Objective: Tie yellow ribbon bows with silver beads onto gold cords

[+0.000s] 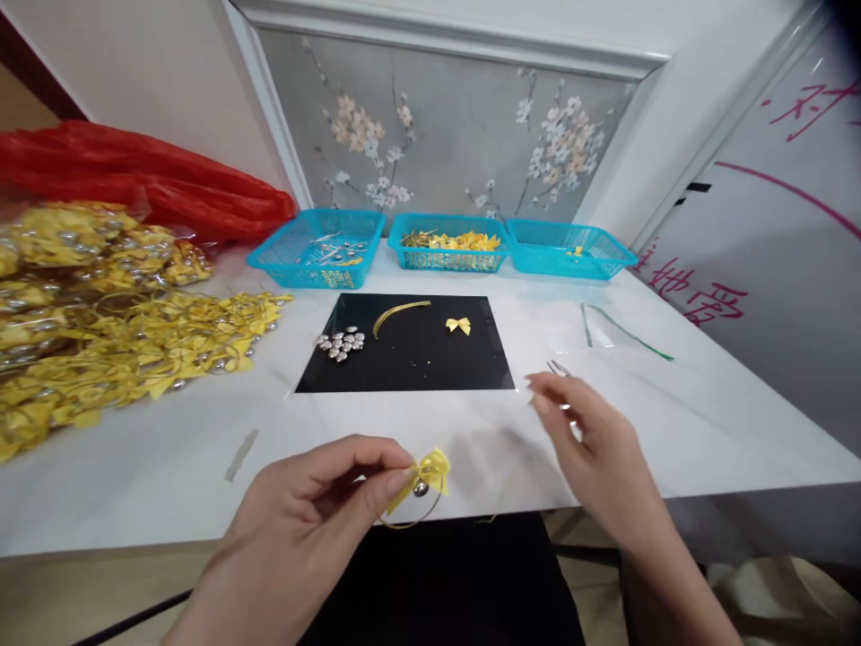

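Observation:
My left hand (pixel 316 507) pinches a small yellow ribbon bow with a silver bell and a gold loop (pixel 425 480) at the table's near edge. My right hand (pixel 592 449) hovers over the white table to the right, fingers spread but blurred, beside a thin metal piece (pixel 557 368). On the black mat (pixel 410 345) lie a cluster of silver bells (pixel 341 344), a curved gold cord (pixel 398 314) and a yellow bow (pixel 458 326).
Three blue baskets stand at the back: the left (pixel 316 249) with silver parts, the middle (pixel 449 242) with yellow bows, the right (pixel 571 251). A heap of finished yellow bows (pixel 121 350) and a red bag (pixel 134 179) fill the left. A clear plastic sleeve (pixel 619 332) lies right.

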Motion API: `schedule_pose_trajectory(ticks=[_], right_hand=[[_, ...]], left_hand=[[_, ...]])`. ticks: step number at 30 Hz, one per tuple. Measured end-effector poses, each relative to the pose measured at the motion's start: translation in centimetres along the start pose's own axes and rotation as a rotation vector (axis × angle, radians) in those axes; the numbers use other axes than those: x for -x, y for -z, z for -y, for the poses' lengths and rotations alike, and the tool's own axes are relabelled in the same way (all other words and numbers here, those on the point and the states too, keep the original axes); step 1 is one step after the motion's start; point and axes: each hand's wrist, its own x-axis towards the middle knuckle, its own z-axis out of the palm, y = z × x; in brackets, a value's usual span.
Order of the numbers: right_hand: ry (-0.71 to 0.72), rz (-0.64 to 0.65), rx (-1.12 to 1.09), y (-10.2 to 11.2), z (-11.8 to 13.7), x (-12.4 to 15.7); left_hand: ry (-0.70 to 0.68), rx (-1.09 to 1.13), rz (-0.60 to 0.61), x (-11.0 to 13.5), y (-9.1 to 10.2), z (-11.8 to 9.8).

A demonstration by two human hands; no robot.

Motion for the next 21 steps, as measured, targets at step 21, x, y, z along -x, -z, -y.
schedule_pose_trajectory(ticks=[21], right_hand=[[-0.125, 0.502, -0.701, -0.9, 8.1, 1.7]], left_hand=[[-0.389, -0.363, -0.061, 1.7, -0.3, 1.7]])
